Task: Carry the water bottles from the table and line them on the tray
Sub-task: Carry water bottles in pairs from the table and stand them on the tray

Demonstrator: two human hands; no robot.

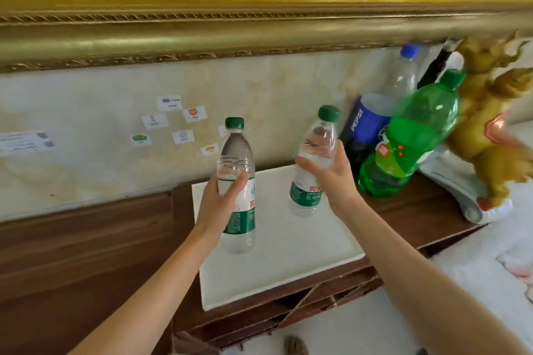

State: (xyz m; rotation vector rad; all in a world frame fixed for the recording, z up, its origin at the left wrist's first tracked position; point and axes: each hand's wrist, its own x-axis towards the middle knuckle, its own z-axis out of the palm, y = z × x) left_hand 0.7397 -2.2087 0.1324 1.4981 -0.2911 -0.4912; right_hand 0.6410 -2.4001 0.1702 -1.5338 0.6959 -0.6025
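The left hand [220, 199] grips the left bottle [236, 181] at mid-body, fingers [239, 181] curled round it. The right hand [331, 173] grips the right bottle [315, 161] near its shoulder, thumb across the front. Both bottles are upright, green-capped and over the white tray [288, 253]; contact with the tray cannot be determined. The tray lies on the dark worktop [418, 216], left of the soda bottles [409, 138].

Over the white tray [302, 253], the left hand [222, 204] grips one green-capped water bottle [237, 181] upright, and the right hand [331, 176] grips a second water bottle [315, 158], tilted, at two o'clock from the first. A big green soda bottle [415, 138] and a Pepsi bottle [366, 124] stand at three o'clock beyond the tray.
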